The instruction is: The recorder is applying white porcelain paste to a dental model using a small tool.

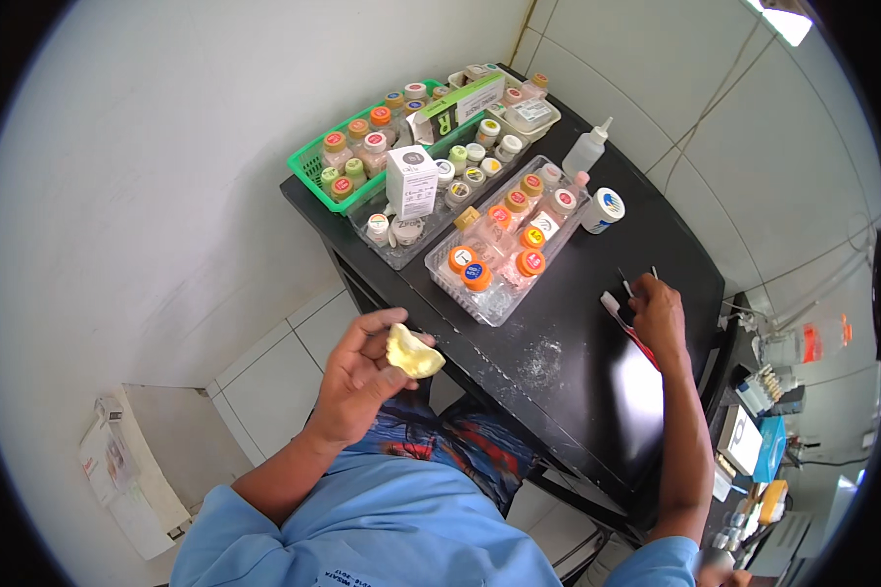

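My left hand (354, 377) holds a pale yellow dental cast (413, 353) between thumb and fingers, in front of the table's near edge. The cast is curved, with a bumpy rim turned toward the fingers. Over the right part of the black table, my right hand (659, 311) reaches down with bent fingers closed together. Beside and partly under it lies a toothbrush (610, 303) with white bristles and a red handle. Thin tools (624, 281) stick out by the fingertips; whether the fingers grip one is hidden.
A clear tray (492, 315) of orange-capped bottles stands mid-table. Behind it are a grey tray (394, 256) with jars and a white box (411, 183), and a green basket (308, 168). A squeeze bottle (585, 150) and white jar (604, 210) stand right. White powder (543, 364) marks the table.
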Demonstrator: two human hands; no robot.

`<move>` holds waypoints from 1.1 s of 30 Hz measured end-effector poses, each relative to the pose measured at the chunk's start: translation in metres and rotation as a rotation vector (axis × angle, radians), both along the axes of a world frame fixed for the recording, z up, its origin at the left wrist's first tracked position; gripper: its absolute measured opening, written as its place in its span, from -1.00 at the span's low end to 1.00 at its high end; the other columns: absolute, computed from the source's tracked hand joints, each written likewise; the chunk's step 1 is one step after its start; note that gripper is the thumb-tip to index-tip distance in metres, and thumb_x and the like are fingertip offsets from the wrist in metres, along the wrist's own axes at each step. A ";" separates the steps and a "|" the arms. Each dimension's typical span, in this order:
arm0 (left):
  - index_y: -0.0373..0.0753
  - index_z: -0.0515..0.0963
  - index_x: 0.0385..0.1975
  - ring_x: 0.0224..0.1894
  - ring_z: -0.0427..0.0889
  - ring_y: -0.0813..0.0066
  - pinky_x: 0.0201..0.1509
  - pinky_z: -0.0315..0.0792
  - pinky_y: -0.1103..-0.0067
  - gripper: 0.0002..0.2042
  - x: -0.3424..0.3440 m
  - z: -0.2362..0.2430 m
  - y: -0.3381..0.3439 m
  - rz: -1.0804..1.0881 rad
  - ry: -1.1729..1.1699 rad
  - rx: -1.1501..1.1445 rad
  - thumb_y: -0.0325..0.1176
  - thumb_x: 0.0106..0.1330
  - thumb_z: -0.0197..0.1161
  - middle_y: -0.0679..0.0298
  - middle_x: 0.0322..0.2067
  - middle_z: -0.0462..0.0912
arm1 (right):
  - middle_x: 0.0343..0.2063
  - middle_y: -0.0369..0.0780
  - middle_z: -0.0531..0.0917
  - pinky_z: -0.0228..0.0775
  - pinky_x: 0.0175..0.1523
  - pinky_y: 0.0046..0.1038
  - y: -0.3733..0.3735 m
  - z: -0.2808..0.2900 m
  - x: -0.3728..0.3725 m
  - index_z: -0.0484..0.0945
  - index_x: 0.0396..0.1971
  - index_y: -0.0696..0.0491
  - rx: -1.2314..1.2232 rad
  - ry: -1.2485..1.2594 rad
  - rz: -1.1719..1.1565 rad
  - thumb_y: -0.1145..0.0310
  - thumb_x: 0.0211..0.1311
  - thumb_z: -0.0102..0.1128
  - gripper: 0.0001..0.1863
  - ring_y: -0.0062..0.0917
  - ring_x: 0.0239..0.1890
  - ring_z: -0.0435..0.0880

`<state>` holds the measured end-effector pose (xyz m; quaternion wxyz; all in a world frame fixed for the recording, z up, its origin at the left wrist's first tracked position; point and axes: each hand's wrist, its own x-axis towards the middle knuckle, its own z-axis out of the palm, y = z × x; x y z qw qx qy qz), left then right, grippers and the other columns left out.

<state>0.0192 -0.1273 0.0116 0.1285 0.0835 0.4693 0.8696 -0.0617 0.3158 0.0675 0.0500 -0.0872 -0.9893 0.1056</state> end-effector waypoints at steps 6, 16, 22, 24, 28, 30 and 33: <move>-0.27 0.35 0.48 0.21 0.66 0.39 0.15 0.58 0.53 -0.46 0.003 0.005 -0.019 0.273 -0.046 0.129 -0.16 0.63 0.23 0.09 0.15 0.65 | -0.15 0.09 0.76 0.57 0.10 0.02 0.026 -0.030 -0.002 0.71 -0.11 0.16 0.049 0.144 0.121 0.54 0.27 0.40 -0.80 0.11 -0.06 0.75; -0.31 0.50 0.34 -0.23 0.52 0.42 -0.12 0.42 0.51 -0.50 0.023 0.039 -0.049 0.518 0.084 0.196 0.00 0.75 -0.02 0.23 -0.17 0.57 | -0.21 0.11 0.70 0.55 0.06 0.06 0.019 -0.042 0.002 0.67 -0.22 0.22 0.051 0.301 0.196 0.50 0.46 0.24 -0.90 0.16 -0.09 0.71; -0.24 0.49 0.31 -0.22 0.56 0.48 -0.14 0.39 0.53 -0.54 0.038 0.037 -0.054 0.618 0.106 0.083 0.01 0.75 -0.03 0.26 -0.12 0.61 | -0.25 0.14 0.67 0.55 0.04 0.06 0.012 -0.044 0.004 0.65 -0.30 0.24 0.045 0.328 0.172 0.42 0.55 0.18 -0.78 0.16 -0.14 0.70; -0.23 0.47 0.32 -0.19 0.58 0.49 -0.12 0.41 0.53 -0.56 0.039 0.030 -0.058 0.617 0.123 0.077 -0.02 0.73 -0.01 0.25 -0.11 0.62 | -0.27 0.14 0.66 0.54 0.03 0.07 0.010 -0.043 0.004 0.64 -0.32 0.24 0.040 0.335 0.171 0.38 0.57 0.18 -0.75 0.15 -0.16 0.69; -0.21 0.42 0.38 -0.13 0.63 0.45 0.01 0.52 0.51 -0.58 0.035 0.010 -0.062 0.657 0.057 0.069 -0.10 0.71 0.07 0.24 -0.06 0.63 | -0.30 0.14 0.66 0.53 0.00 0.07 0.016 -0.047 0.002 0.64 -0.32 0.24 0.047 0.369 0.183 0.34 0.58 0.18 -0.72 0.14 -0.19 0.69; -0.21 0.41 0.39 -0.10 0.66 0.43 0.07 0.56 0.50 -0.58 0.026 0.001 -0.064 0.650 0.068 0.062 -0.13 0.71 0.11 0.23 -0.03 0.63 | -0.31 0.14 0.66 0.53 -0.02 0.07 0.018 -0.043 0.003 0.64 -0.34 0.23 0.047 0.361 0.172 0.32 0.59 0.19 -0.70 0.15 -0.21 0.69; -0.25 0.39 0.42 0.07 0.70 0.37 0.24 0.59 0.47 -0.56 -0.001 -0.025 -0.067 0.639 0.019 0.052 -0.23 0.69 0.24 0.21 0.03 0.64 | -0.32 0.14 0.66 0.52 -0.03 0.07 0.021 -0.048 -0.002 0.64 -0.36 0.22 0.028 0.389 0.196 0.31 0.58 0.21 -0.69 0.15 -0.21 0.69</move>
